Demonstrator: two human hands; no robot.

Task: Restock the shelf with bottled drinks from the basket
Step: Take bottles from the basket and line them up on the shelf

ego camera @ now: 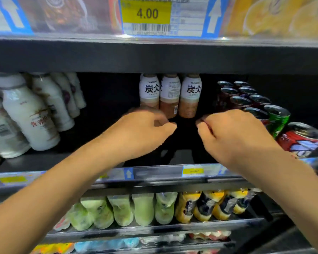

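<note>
Both grips curled, empty: left hand (145, 131), right hand (235, 134) (dark gap between) before latte bottles (190, 96).

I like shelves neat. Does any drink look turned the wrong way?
Yes. Of the three white-and-brown latte bottles at the back, the middle bottle shows its small-print back label; both neighbours face front.

Dim shelf (44, 161) recess, its back in black shadow; brighter front light with glare on the price strip (147, 15). Motion blur smears the left hand (145, 131) and right hand (233, 134). Wide-angle distortion bends edge bottles (29, 114) and cans (299, 138).
</note>
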